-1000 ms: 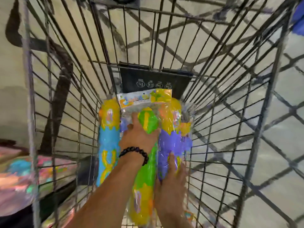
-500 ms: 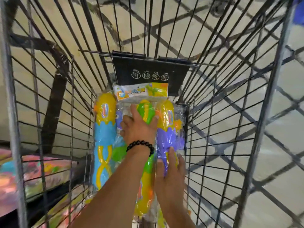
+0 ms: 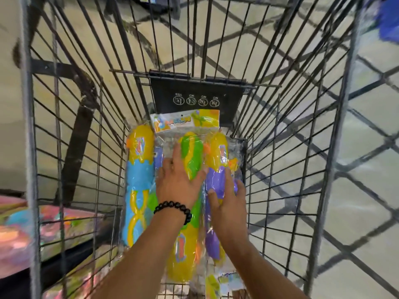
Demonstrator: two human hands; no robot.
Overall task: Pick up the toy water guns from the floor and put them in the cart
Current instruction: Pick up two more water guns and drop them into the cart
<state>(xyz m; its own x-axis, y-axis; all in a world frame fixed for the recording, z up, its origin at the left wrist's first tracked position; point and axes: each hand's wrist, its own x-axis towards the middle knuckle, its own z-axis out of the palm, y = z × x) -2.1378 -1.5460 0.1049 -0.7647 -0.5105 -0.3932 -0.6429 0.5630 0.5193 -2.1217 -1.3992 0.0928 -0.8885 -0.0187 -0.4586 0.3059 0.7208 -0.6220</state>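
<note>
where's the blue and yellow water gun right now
In the head view, the blue and yellow water gun lies in the cart, at its left wall, left of the left hand.

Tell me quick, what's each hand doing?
Left hand: open, fingers flat on the green water gun.
Right hand: open, fingers resting on the purple water gun.

We see a dull grey metal wire cart (image 3: 330, 160), glossy smooth plastic water guns (image 3: 140, 169) in shiny clear crinkly film w/ a printed paper header card (image 3: 185, 121), and a glossy black bead bracelet (image 3: 172, 209).
</note>
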